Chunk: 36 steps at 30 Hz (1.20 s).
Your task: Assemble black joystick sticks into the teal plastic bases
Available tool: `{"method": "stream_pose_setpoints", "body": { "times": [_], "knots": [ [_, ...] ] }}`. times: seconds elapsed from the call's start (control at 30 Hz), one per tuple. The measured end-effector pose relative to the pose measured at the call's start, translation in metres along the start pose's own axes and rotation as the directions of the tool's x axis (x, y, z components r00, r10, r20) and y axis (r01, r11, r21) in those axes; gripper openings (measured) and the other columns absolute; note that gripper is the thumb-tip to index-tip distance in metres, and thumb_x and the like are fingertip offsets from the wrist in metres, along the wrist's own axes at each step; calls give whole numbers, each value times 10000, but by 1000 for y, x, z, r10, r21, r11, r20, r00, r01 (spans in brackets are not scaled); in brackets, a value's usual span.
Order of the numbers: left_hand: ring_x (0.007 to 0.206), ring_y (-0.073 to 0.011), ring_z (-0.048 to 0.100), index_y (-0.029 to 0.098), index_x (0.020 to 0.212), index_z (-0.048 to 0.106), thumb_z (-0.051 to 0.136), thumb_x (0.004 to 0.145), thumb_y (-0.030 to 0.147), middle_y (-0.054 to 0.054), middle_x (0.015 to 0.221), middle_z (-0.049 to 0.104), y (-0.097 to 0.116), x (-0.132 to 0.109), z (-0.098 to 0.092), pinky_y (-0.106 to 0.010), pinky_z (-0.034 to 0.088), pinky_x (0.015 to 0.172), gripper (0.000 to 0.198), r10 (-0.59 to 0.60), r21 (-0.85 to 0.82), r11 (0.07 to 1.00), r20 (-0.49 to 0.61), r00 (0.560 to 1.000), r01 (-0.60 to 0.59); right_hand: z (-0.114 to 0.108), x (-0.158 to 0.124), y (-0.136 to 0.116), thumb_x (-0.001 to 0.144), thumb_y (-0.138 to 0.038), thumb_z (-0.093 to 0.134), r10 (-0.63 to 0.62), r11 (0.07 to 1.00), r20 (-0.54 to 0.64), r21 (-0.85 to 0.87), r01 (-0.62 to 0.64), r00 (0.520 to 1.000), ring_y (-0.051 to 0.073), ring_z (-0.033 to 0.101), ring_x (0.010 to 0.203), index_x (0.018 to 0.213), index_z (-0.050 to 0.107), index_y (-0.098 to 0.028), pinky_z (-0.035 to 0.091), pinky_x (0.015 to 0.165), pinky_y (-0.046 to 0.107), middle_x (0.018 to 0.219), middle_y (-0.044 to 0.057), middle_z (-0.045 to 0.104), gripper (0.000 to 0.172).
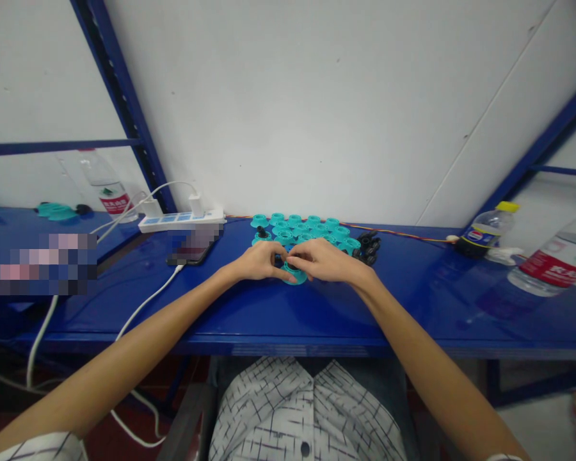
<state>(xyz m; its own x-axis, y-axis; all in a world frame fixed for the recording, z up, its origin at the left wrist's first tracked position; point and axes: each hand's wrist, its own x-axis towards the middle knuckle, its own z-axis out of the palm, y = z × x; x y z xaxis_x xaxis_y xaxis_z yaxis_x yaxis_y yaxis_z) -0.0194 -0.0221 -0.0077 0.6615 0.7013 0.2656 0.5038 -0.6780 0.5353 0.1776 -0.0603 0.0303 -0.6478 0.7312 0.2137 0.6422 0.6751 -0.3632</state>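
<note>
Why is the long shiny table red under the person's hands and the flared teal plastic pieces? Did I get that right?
Not quite: the long shiny table is blue, not red, as the head view shows. The rest is right: it lies under the person's left hand, right hand and the flared teal plastic pieces.

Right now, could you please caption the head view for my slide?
Left hand and right hand meet at a teal spool on a blue bench.

The head camera looks forward and down over the person's shirt (307,410), close to the left hand (262,261) and right hand (324,261). It takes in the blue bench (413,307) and white wall (288,109) beyond.
</note>
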Motion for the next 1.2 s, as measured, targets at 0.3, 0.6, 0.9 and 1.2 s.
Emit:
{"method": "stream_pose_setpoints", "body": {
  "times": [0.3, 0.6, 0.9, 1.2],
  "knots": [
    [644, -102, 480, 160, 817, 743, 811, 613, 539, 23, 724, 577, 1, 0, 0, -210, 328, 581, 436, 11, -21, 1000, 2, 1000, -11, 1, -1, 8, 832, -148, 464, -53, 998, -8, 36, 53, 999, 116, 506, 609, 857, 739, -142, 332, 607, 244, 683, 1, 641, 276],
    [629, -101, 465, 153, 814, 733, 802, 627, 556, 18, 726, 588, 2, 1, -1, -213, 316, 581, 449, 23, 18, 1000, 9, 1000, -24, 3, -1, 5, 831, -125, 482, -25, 1000, -43, 18, 25, 999, 125, 522, 665, 864, 701, -146, 335, 639, 245, 757, 16, 659, 223],
    [663, -112, 491, 162, 884, 748, 796, 657, 505, 3, 771, 630, 6, 0, -2, -213, 332, 605, 414, 2, 41, 999, 21, 1000, -3, 4, -2, 5, 870, -190, 567, 50, 998, -77, -40, -53, 996, 134, 522, 656, 974, 681, -127, 315, 613, 245, 745, 30, 649, 167],
    [669, -113, 492, 167, 883, 749, 792, 643, 543, 4, 767, 626, 4, 1, -1, -206, 325, 598, 448, -1, 69, 998, 15, 1000, 0, -1, -3, 8, 833, -158, 616, -38, 996, -77, -85, 31, 996, 142, 547, 700, 904, 741, -142, 349, 650, 249, 792, 49, 680, 145]
  ]
}}
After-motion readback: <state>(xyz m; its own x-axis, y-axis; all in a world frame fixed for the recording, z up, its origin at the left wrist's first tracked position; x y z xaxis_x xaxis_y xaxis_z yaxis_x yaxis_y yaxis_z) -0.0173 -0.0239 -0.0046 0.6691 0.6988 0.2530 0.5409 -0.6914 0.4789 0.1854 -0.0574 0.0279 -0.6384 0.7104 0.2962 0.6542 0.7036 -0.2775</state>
